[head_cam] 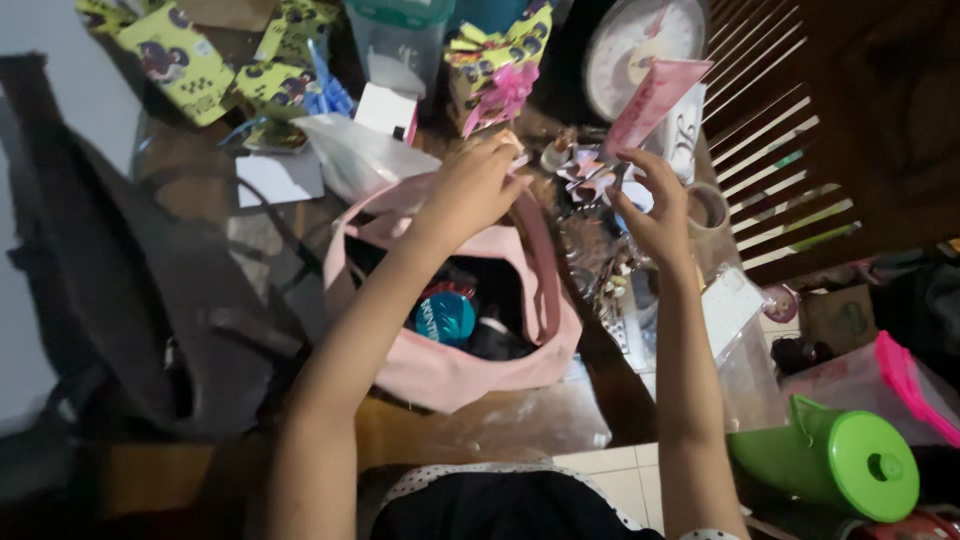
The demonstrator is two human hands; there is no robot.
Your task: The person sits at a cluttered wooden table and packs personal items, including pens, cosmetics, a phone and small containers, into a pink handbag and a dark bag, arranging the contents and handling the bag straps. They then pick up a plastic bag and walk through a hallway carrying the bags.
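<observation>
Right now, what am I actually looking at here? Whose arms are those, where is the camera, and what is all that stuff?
There is no machine: a person wears one camera on the head, looking down at their own bare arms. The left hand and right hand together hold a small shiny, star-patterned item above a cluttered wooden table. Below them sits an open pink bag with a blue-lidded jar inside. Beyond are yellow patterned gift boxes and a dial kitchen scale. A green lidded jug stands at lower right.

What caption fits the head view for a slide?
Both hands, left hand and right hand, hold a shiny star-patterned piece above an open pink bag on a cluttered table.
</observation>
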